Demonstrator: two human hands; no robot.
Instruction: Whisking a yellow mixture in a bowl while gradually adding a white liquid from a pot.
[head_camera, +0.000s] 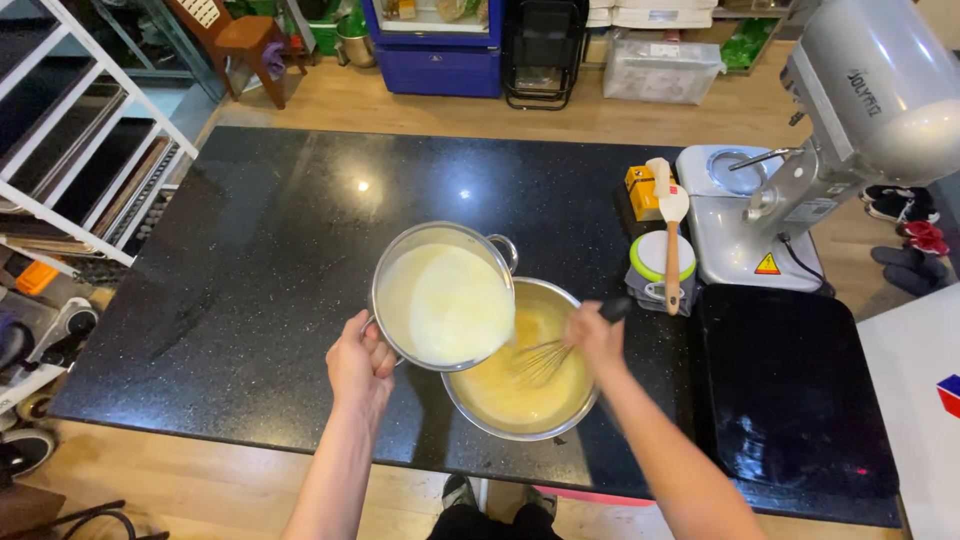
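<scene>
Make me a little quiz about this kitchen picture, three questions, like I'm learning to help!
1. True or false: the left hand tips a pot of pale liquid over the steel bowl.
2. What tool does the right hand hold? A) whisk B) knife C) ladle
3. Fill in: the bowl's mix is ____ in colour.

Key
1. True. The pot leans toward the bowl.
2. A. The whisk has its wires down in the mix.
3. Yellow.
</scene>
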